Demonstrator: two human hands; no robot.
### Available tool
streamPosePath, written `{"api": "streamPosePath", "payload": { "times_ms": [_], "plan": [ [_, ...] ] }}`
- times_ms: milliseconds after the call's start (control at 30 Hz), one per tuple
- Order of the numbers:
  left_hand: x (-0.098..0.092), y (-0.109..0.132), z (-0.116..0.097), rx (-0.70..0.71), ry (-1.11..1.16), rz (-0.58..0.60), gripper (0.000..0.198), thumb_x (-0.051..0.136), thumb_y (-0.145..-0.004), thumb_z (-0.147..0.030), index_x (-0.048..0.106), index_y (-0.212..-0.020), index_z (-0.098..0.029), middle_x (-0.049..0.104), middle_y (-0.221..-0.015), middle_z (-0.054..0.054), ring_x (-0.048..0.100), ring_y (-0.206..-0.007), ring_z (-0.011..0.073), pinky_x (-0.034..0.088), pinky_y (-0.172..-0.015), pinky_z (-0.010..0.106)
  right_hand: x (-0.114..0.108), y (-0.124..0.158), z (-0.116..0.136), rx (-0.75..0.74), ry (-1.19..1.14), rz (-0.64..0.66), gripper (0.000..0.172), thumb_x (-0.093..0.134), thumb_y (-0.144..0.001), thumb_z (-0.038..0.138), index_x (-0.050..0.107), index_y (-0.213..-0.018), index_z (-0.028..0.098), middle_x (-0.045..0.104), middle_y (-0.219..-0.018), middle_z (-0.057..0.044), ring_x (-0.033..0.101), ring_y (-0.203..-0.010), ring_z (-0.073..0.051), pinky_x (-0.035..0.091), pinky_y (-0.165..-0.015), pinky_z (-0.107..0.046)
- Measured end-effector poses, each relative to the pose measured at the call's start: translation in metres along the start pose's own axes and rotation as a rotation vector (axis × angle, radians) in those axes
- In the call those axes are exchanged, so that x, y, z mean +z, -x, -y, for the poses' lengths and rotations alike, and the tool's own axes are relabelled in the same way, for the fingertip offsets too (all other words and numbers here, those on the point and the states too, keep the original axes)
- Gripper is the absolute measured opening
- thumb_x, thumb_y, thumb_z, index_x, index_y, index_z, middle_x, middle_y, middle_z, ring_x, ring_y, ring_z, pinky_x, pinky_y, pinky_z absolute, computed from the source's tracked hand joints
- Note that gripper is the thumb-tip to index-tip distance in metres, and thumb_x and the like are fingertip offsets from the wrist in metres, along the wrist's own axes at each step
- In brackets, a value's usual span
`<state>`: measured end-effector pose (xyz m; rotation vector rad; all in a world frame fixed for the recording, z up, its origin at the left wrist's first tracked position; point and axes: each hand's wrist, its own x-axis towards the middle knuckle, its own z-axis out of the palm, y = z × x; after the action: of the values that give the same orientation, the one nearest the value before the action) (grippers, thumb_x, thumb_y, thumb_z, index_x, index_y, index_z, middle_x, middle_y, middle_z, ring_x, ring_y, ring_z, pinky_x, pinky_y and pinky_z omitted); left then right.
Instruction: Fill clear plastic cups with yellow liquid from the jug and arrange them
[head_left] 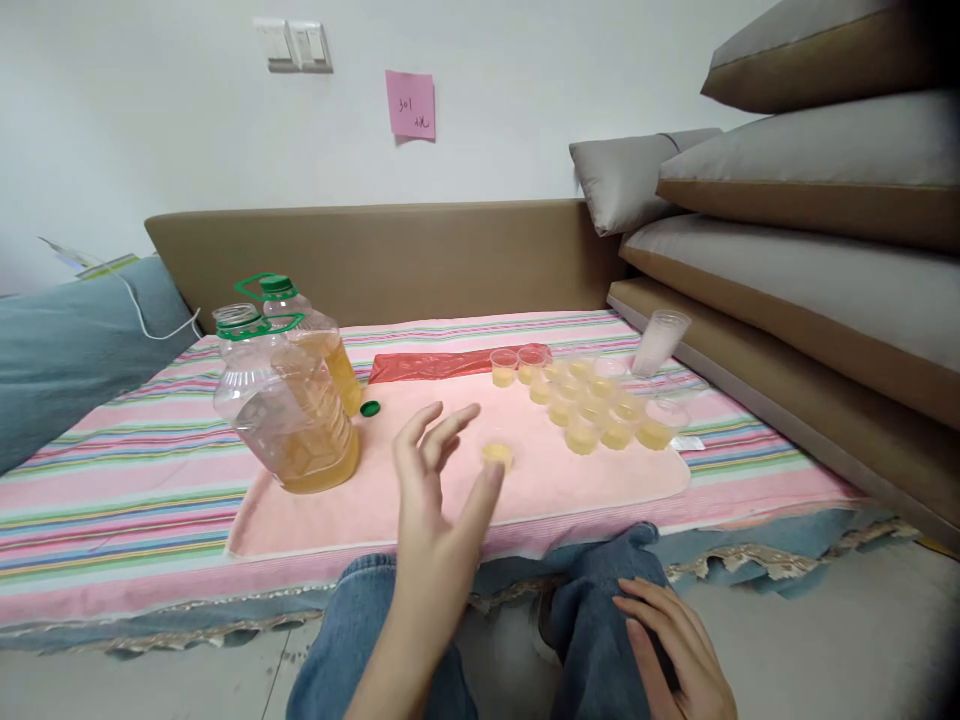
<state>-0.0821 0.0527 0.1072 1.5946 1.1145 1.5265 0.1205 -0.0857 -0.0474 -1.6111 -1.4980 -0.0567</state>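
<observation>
My left hand (pixel 435 505) is raised over the pink towel (pixel 375 490), fingers spread and open, holding nothing. Its thumb tip is close to a small clear cup of yellow liquid (pixel 497 453) standing alone on the towel. My right hand (pixel 671 640) lies flat and open on my right knee in blue jeans. To the left stands a large clear oil jug (pixel 289 410) with a green rim, open at the top, about a third full. Its green cap (pixel 370 408) lies on the towel beside it. A second jug (pixel 319 340) with a green lid stands behind.
Several small filled cups (pixel 592 405) cluster at the towel's right. A stack of empty clear cups (pixel 660 342) leans beyond them. A red plastic sheet (pixel 435 365) lies at the back. The striped bedspread (pixel 112 480) covers a low bed; cushions (pixel 810 200) are piled at right.
</observation>
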Motion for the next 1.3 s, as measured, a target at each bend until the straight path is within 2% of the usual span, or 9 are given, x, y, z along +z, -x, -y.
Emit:
{"api": "streamPosePath", "payload": {
  "times_ms": [133,267,367,500,600,733,933,1133,1300],
  "plan": [
    [0.018,-0.026,0.062,-0.194,-0.234,0.245,0.111,0.081,-0.057,-0.026,0.012,-0.143,-0.016,0.042,-0.136,0.022,0.042,-0.131,0.0335,0.035,-0.106,0.051,-0.001,-0.002,-0.003,-0.072,0.029,-0.018,0.015,0.055,-0.090,0.028,0.066,-0.100,0.027,0.071,-0.105,-0.006,0.065,-0.100,-0.026,0.049,-0.089,-0.045],
    [0.036,-0.037,0.113,-0.211,-0.249,0.297,0.116,0.082,-0.048,-0.019,0.015,-0.142,-0.017,0.053,-0.121,0.016,0.053,-0.120,0.0325,0.038,-0.103,0.048,0.001,-0.038,0.013,0.011,-0.047,-0.025,0.017,0.053,-0.091,0.033,0.065,-0.100,0.025,0.072,-0.101,-0.006,0.066,-0.095,-0.023,0.052,-0.083,-0.037],
    [0.044,-0.040,0.122,-0.207,-0.216,0.257,0.107,0.079,-0.055,-0.022,0.014,-0.140,-0.017,0.056,-0.114,0.012,0.060,-0.108,0.0268,0.044,-0.097,0.044,0.012,-0.100,0.032,0.117,-0.119,0.075,0.023,0.047,-0.093,0.034,0.065,-0.100,0.022,0.071,-0.106,-0.009,0.065,-0.101,-0.022,0.050,-0.088,-0.035],
    [0.049,-0.041,0.120,-0.181,-0.172,0.207,0.095,0.074,-0.061,-0.021,0.016,-0.136,-0.023,0.057,-0.110,0.007,0.061,-0.103,0.0213,0.047,-0.091,0.038,0.044,-0.187,0.043,0.158,0.034,0.461,0.026,0.047,-0.088,0.018,0.070,-0.101,0.020,0.073,-0.110,-0.009,0.067,-0.099,-0.019,0.048,-0.086,-0.029],
    [0.050,-0.041,0.120,-0.174,-0.153,0.179,0.090,0.072,-0.062,-0.020,0.017,-0.134,-0.024,0.057,-0.110,0.007,0.063,-0.097,0.0191,0.050,-0.084,0.035,0.067,-0.220,0.037,0.156,0.062,0.530,0.028,0.048,-0.085,0.013,0.071,-0.101,0.016,0.075,-0.106,-0.011,0.067,-0.099,-0.020,0.046,-0.083,-0.027],
    [0.055,-0.050,0.122,-0.167,-0.136,0.159,0.088,0.072,-0.063,-0.021,0.018,-0.133,-0.024,0.058,-0.107,0.006,0.065,-0.086,0.0168,0.053,-0.075,0.032,0.077,-0.218,0.027,0.181,0.100,0.570,0.033,0.042,-0.089,0.014,0.069,-0.108,0.014,0.075,-0.108,-0.012,0.067,-0.100,-0.019,0.045,-0.082,-0.027],
    [0.081,-0.093,0.127,-0.129,-0.103,0.132,0.087,0.073,-0.061,-0.019,0.022,-0.131,-0.027,0.057,-0.109,0.004,0.063,-0.084,0.0147,0.051,-0.075,0.030,0.076,-0.199,0.038,0.153,0.152,0.664,0.029,0.044,-0.088,0.016,0.069,-0.103,0.017,0.074,-0.103,-0.011,0.067,-0.098,-0.021,0.044,-0.078,-0.028],
    [0.114,-0.135,0.147,-0.114,-0.085,0.117,0.083,0.073,-0.061,-0.020,0.026,-0.130,-0.026,0.058,-0.108,0.005,0.063,-0.082,0.0142,0.050,-0.075,0.030,0.087,-0.199,0.046,0.144,0.197,0.699,0.024,0.048,-0.085,0.019,0.066,-0.099,0.016,0.070,-0.098,-0.010,0.068,-0.088,-0.023,0.043,-0.069,-0.030],
    [0.130,-0.157,0.166,-0.104,-0.091,0.121,0.084,0.074,-0.060,-0.019,0.027,-0.129,-0.026,0.059,-0.108,0.005,0.062,-0.087,0.0161,0.050,-0.075,0.031,0.091,-0.201,0.045,0.142,0.218,0.746,0.019,0.053,-0.082,0.021,0.065,-0.096,0.017,0.067,-0.101,-0.009,0.067,-0.086,-0.023,0.044,-0.068,-0.030]
  ]
}}
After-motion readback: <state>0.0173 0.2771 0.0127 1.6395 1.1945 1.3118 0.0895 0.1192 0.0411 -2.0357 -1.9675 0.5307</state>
